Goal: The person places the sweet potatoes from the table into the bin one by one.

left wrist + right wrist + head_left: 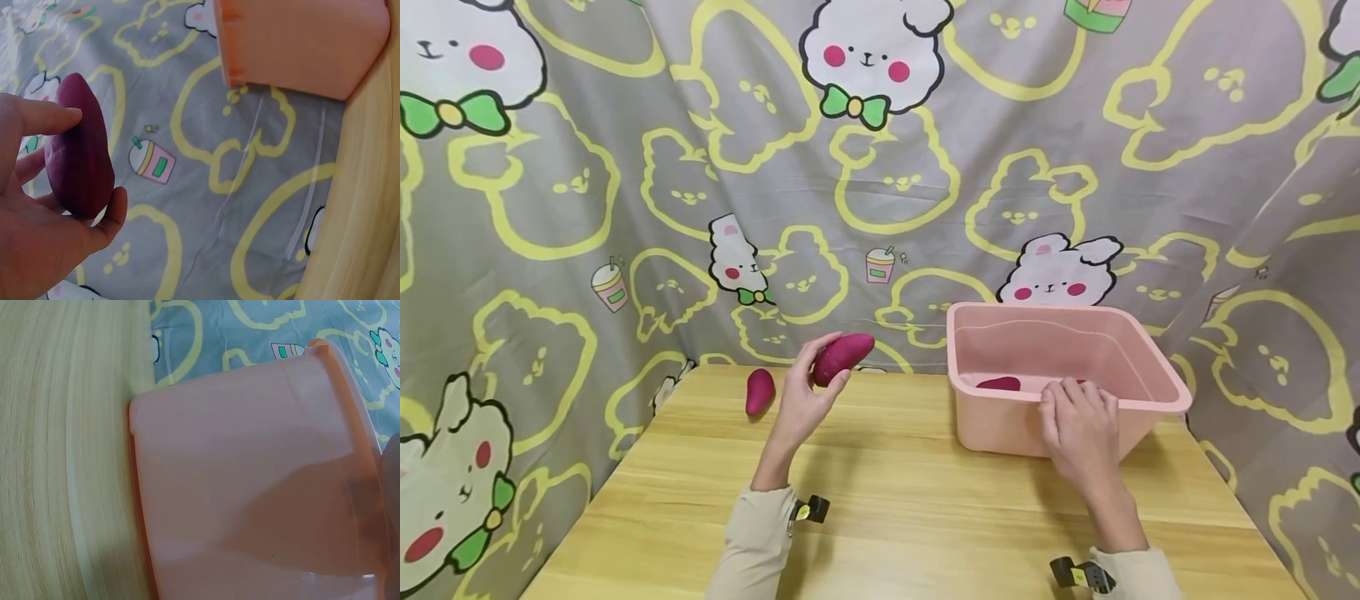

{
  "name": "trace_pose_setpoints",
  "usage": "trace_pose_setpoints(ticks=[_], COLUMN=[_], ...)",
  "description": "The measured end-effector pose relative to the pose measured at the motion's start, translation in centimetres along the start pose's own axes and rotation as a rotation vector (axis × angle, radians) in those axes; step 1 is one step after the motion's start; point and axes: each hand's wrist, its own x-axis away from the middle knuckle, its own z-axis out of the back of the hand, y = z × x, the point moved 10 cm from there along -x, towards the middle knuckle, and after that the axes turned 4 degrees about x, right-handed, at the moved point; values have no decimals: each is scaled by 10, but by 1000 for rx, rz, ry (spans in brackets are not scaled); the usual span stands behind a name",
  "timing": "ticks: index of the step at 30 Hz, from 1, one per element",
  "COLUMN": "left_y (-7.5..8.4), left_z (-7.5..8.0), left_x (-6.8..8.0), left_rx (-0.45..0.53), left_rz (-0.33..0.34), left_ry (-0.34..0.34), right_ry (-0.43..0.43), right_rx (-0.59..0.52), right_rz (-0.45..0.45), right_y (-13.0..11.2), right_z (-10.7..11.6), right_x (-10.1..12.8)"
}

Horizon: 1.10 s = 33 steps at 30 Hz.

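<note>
Purple sweet potato [844, 358] is clamped between thumb and fingers of the left hand [803, 398], mid-frame in the head view. At right, the pink bin [1000, 427] is gripped at its near rim by the right hand [1082, 429]. Inside, what seems another potato [1000, 383] is partly hidden. Left of centre, a loose potato [760, 393] is supported by the table [910, 517].

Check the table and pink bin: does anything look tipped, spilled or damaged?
Nothing stands out. The pink bin stands upright, one sweet potato lies on the table, another is held aloft, and no spill or damage shows.
</note>
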Motion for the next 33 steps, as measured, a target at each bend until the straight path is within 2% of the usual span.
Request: trace_pose_setpoints(ticks=[17, 25, 33], left_y=[10, 23, 25], left_z=[-40, -52, -65], left_x=[-12, -18, -21], left_rx=[10, -20, 24], left_rz=[-4, -70, -72], left_ry=[-95, -98, -118], right_ry=[-17, -20, -28], right_rx=[-1, -8, -6], right_rz=[-5, -11, -14], right_y=[4, 3, 4], right_z=[-3, -3, -4], right_x=[-2, -3, -1])
